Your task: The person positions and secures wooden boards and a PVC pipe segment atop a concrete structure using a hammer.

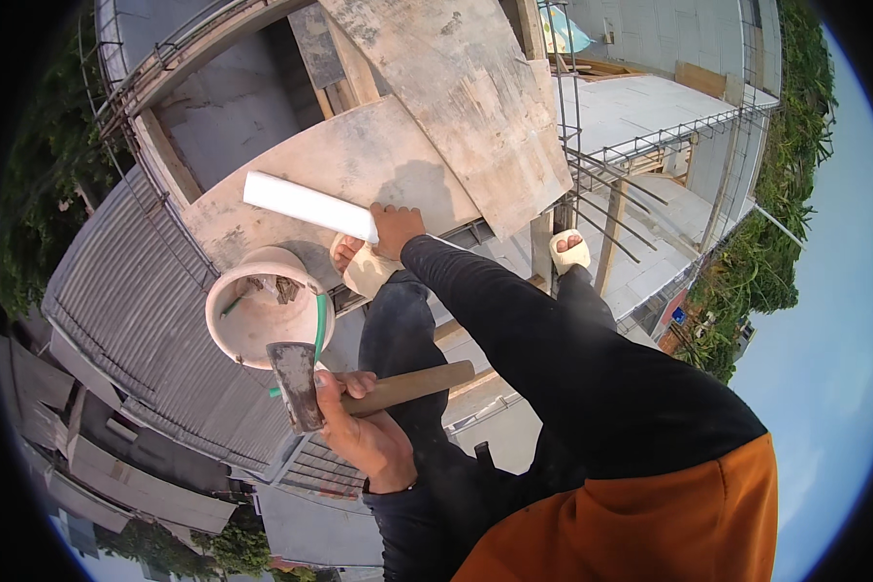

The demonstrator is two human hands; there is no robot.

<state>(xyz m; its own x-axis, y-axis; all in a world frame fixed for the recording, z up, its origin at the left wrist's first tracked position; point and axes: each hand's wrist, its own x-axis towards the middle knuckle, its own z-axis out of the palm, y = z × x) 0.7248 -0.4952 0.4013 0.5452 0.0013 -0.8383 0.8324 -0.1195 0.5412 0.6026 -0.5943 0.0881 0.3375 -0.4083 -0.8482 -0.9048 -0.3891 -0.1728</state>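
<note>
My left hand (pixel 373 441) is closed around the wooden handle of a hatchet (pixel 296 383), close under its dark metal head. Just beyond the head is a pale round bucket (pixel 225 325) with some scraps inside. Its green handle (pixel 321 325) runs down behind the hatchet toward my left fingers; whether they also grip it I cannot tell. Farther forward, my right hand (pixel 398 231) is closed on one end of a long white piece (pixel 306 206), which looks like a plastic pipe. This piece points left over the boards, and my palm hides part of it.
Worn plywood boards (pixel 456 97) lie ahead, beside an opening (pixel 233 102) at the left. My sandalled feet (pixel 364 267) stand apart on the structure. Bare steel bars (pixel 621 218) jut out at the right. A corrugated roof (pixel 131 301) lies below on the left.
</note>
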